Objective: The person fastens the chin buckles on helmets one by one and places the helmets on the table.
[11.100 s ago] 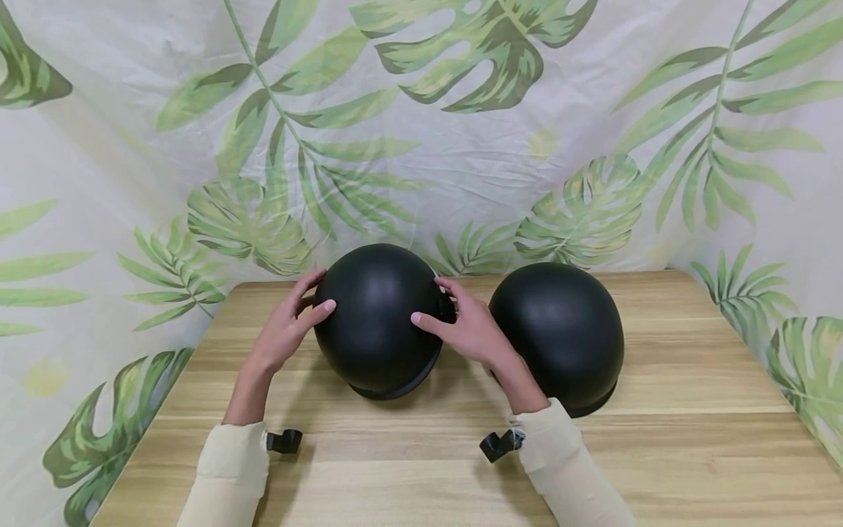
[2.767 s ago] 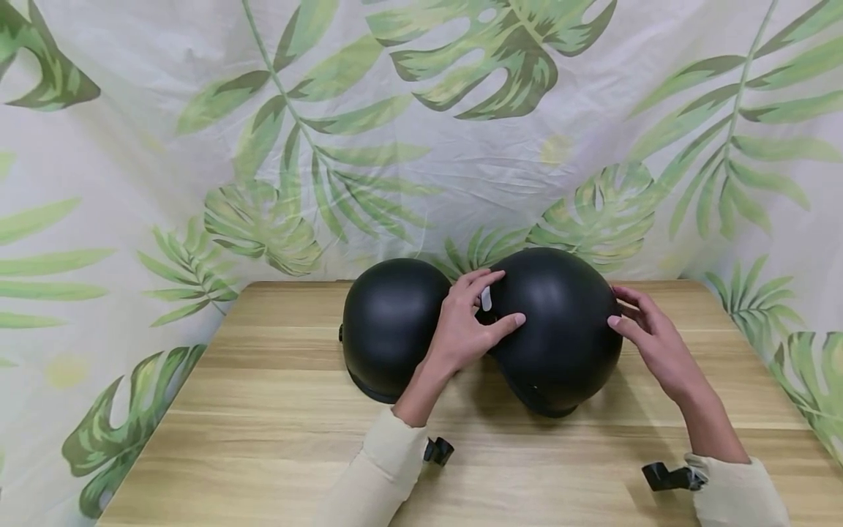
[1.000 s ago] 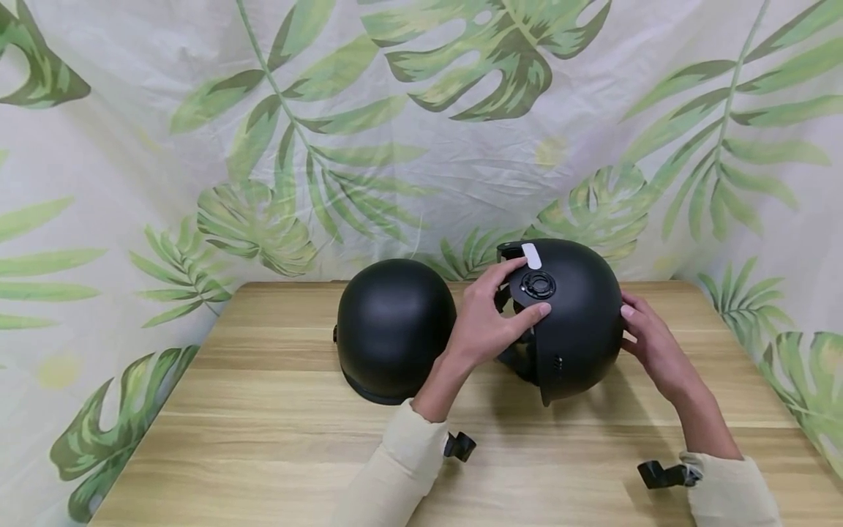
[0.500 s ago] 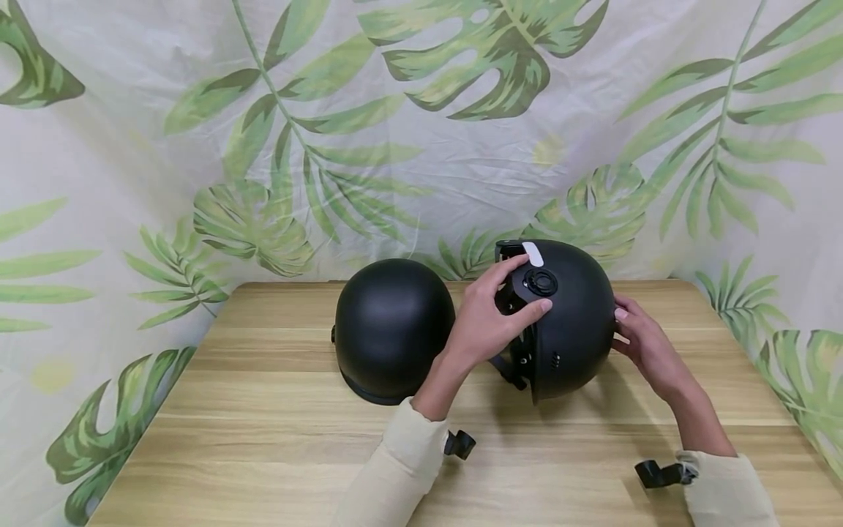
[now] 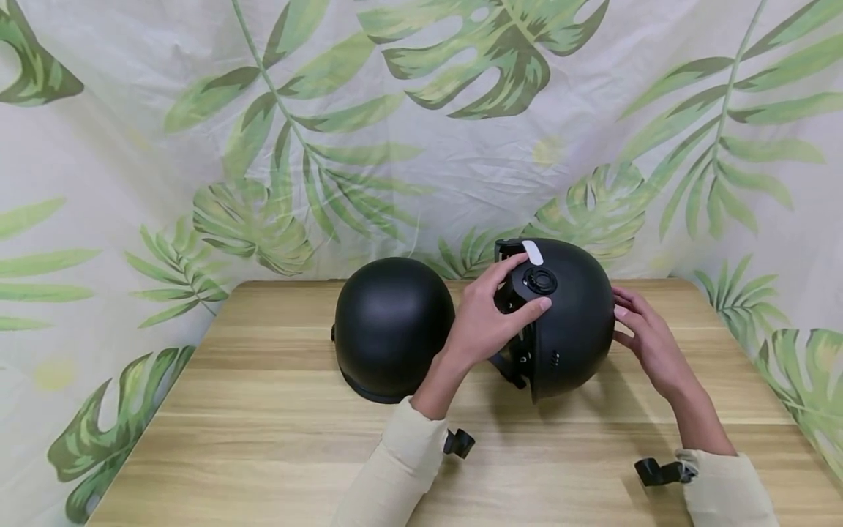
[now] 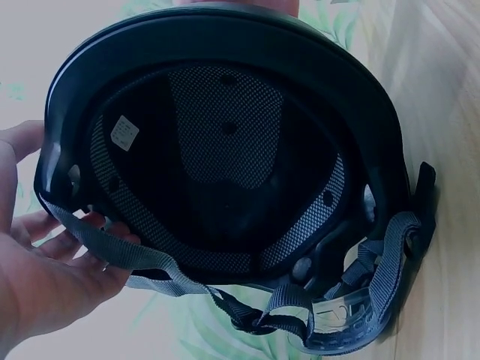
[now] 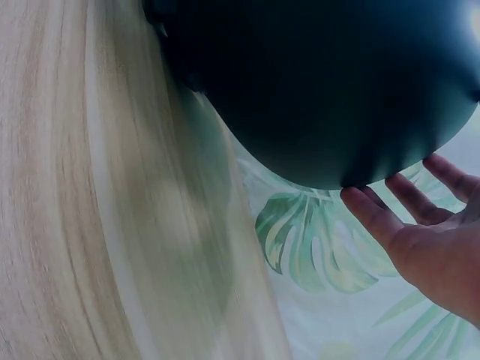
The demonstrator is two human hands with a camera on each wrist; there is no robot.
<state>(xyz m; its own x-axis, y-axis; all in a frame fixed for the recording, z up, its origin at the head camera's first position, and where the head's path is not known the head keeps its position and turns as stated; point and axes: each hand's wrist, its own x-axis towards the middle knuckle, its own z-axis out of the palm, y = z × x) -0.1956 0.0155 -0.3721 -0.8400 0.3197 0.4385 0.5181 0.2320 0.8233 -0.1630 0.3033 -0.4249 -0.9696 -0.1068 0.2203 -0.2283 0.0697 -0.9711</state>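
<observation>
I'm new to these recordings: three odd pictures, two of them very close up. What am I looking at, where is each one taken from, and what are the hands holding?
There is no machine here: a person works with two bare hands, wearing three cameras. The wide picture comes from a camera on the head, looking down at a wooden table in front of a leaf-printed cloth. The two close pictures come from small cameras strapped at each wrist.

Two black helmets are on the table. The left helmet sits dome up, untouched. The right helmet is tipped on its side, its opening turned toward the left hand, which holds it at the rim. The left wrist view therefore looks into the padded inside, with grey straps hanging across. The right hand rests its fingertips against the smooth outer shell, which is what the right wrist view shows.
</observation>
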